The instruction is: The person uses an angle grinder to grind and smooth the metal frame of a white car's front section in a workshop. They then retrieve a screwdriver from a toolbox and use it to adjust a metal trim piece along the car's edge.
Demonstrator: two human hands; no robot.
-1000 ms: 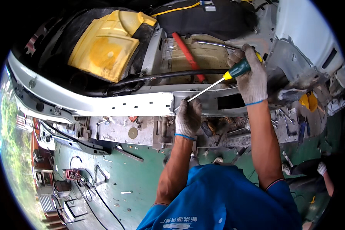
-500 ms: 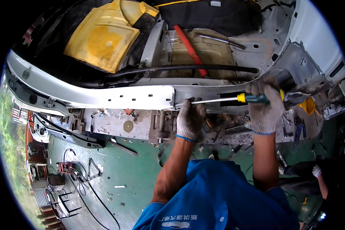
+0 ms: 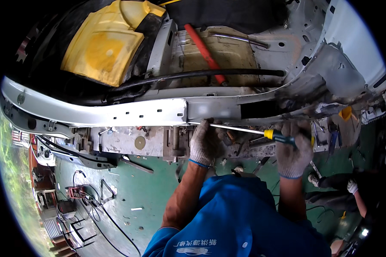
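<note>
A long screwdriver [image 3: 238, 128] with a green and yellow handle lies across in front of me. My right hand [image 3: 294, 147], in a grey-white knit glove, is closed round its handle. Gloved alike, my left hand [image 3: 205, 143] grips the shaft close to the tip. That tip meets the lower edge of a white car sill [image 3: 137, 112], just where the white outer panel ends and bare grey metal [image 3: 212, 108] begins. Right of that joint, a dark rectangular opening [image 3: 259, 109] shows in the sill.
Inside the car body lie a red bar [image 3: 205, 53], a metal rod [image 3: 240, 39], a black hose [image 3: 227, 73] and yellow foam [image 3: 103, 51]. Tools litter the bench [image 3: 152, 141] below the sill. Cables [image 3: 94, 205] trail over the green floor; another person's gloved hand [image 3: 352, 186] is at the right.
My right hand has come down toward me, so the screwdriver's handle now sits lower than its tip. My left hand stays on the shaft. The whole view has shifted slightly.
</note>
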